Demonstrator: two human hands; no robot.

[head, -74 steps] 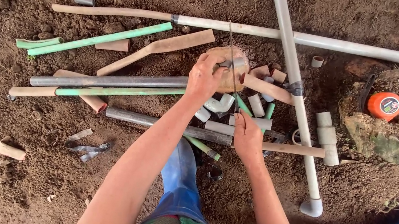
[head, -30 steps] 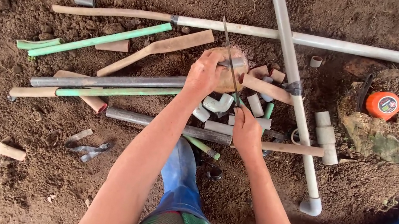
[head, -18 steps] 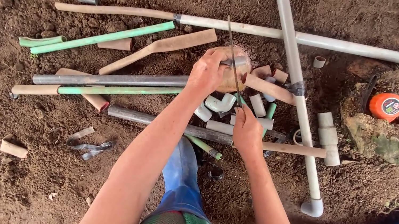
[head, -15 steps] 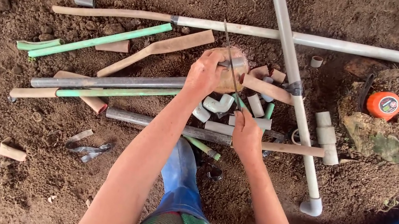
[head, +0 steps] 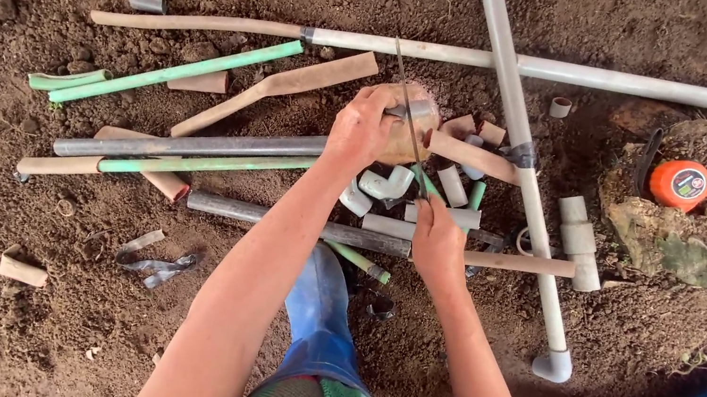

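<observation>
My left hand [head: 361,129] presses a short grey pipe piece [head: 416,111] against a rounded tan stone [head: 403,132] on the dirt ground. My right hand [head: 437,238] grips the near end of a thin hacksaw blade [head: 405,109], which runs away from me across the pipe piece by the left fingers. Around both hands lies a heap of cut pipe offcuts and white elbow fittings [head: 387,183]. A dark grey pipe [head: 297,223] lies across just under my right wrist.
Long white pipes [head: 519,126] cross at the top and right, one ending in an elbow [head: 553,365]. Green pipes [head: 174,71], tan offcuts and a wooden slat [head: 277,85] lie to the left. An orange tape measure [head: 681,184] sits on a mossy stone at right. My blue boot [head: 319,303] stands below.
The saw blade has shifted slightly back and forth across the pipe piece; my right hand moved a little along it. The left hand stays in place.
</observation>
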